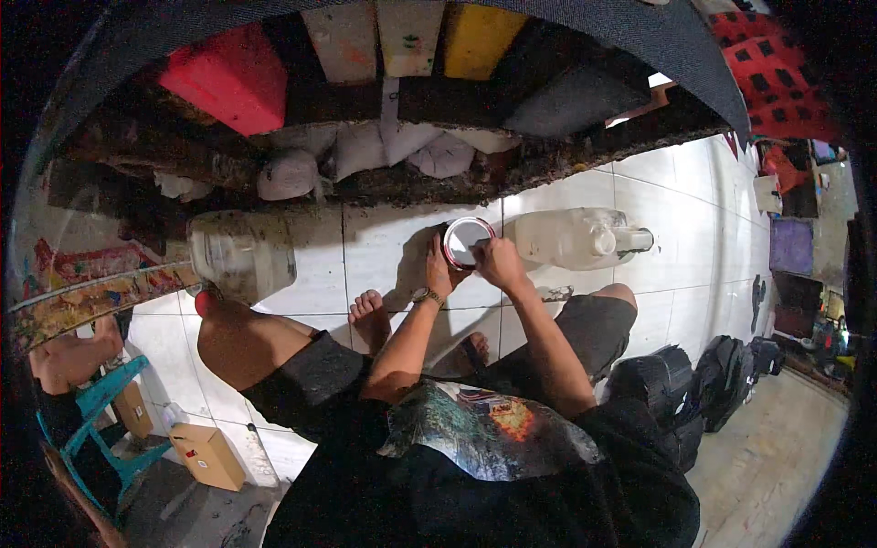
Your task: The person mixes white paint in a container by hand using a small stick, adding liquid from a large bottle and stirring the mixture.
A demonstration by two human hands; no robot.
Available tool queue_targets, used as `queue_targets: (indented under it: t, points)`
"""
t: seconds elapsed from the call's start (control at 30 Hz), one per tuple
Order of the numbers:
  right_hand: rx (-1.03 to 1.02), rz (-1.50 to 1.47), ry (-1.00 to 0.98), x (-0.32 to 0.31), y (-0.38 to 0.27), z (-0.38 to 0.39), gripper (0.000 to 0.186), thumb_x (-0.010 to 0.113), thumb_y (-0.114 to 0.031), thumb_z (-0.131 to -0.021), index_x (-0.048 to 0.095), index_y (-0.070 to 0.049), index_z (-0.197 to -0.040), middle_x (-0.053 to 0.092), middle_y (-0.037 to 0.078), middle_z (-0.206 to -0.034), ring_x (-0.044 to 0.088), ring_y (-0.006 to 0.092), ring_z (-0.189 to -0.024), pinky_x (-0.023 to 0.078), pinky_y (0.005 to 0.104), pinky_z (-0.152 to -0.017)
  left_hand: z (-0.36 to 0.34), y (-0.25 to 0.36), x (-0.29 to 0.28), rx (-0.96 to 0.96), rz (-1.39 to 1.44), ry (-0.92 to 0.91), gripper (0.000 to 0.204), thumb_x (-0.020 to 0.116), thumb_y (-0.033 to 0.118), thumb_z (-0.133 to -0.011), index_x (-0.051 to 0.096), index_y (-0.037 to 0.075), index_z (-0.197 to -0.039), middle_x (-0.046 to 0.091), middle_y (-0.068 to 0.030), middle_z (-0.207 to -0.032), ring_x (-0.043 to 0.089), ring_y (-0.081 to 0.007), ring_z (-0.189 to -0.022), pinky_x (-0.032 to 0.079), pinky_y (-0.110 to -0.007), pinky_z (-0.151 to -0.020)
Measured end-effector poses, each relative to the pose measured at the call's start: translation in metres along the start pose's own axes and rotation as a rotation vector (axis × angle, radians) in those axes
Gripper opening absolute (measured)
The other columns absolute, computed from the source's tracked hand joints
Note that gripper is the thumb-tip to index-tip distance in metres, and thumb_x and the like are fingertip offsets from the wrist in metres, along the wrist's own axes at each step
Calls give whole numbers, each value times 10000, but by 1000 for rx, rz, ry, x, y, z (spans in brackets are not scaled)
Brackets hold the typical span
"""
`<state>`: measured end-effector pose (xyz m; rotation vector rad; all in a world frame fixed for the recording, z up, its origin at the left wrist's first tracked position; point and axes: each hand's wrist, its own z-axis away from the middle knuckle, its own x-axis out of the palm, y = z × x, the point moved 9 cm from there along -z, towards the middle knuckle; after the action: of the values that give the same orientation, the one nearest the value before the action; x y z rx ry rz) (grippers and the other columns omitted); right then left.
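Snugly, can (467, 242) between left hand (442, 275), right hand (501, 266)

No words can be read here; even the small red mark (190, 453) on the brown cardboard box (215, 462) is too tiny!

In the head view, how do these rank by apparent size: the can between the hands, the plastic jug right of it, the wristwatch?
1. Plastic jug
2. Can
3. Wristwatch
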<state>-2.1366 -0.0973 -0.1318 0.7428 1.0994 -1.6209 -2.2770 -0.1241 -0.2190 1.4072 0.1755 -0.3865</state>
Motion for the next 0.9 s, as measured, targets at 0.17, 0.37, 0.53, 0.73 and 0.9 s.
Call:
queue_targets:
  t: [0.17, 0.37, 0.53, 0.73, 0.9]
  points:
    - [-163, -332, 291, -31, -14, 7, 188, 623, -169, -873, 733, -25, -923, 666, 229, -806, 656, 403, -731, 525, 472, -646, 1, -8, -6, -19, 17, 2, 1214, 911, 346, -550, 221, -37, -1472, 456, -302, -1360, 462, -458, -1231, 400, -485, -1036]
    - [-225, -359, 218, -23, -26, 12, 164, 625, -169, -871, 729, -56, -925, 667, 226, -810, 651, 411, -718, 524, 468, -634, 2, -18, -3, -65, -50, 10, 1219, 918, 298, -532, 217, -35, -1472, 499, -297, -1333, 475, -483, -1213, 389, -500, -1041]
    - [-118, -197, 117, -16, -26, 17, 175, 639, -176, -815, 710, -61, -926, 662, 228, -803, 649, 415, -740, 517, 491, -642, 0, -9, -9, 85, -86, 97, 1177, 924, 280, -511, 270, -20, -1443, 553, -275, -1248, 556, -480, -1076, 467, -497, -948]
    - [-76, -98, 221, -5, 3, 9, 177, 600, -163, -838, 722, -73, -928, 675, 182, -763, 674, 358, -685, 534, 473, -608, 2, -11, 34, -341, 1013, -73, 616, 647, 393, -897, 442, 53, -1366, 580, -182, -1244, 636, -302, -1055, 587, -440, -770]
    - [-369, -75, 213, -4, -36, 6, 184, 571, -171, -819, 691, -33, -803, 658, 221, -723, 661, 383, -658, 535, 480, -602, -12, 3, -7, 229, 36, 54, 1144, 913, 416, -527, 332, -11, -1415, 546, -226, -1269, 541, -370, -1176, 464, -447, -970]
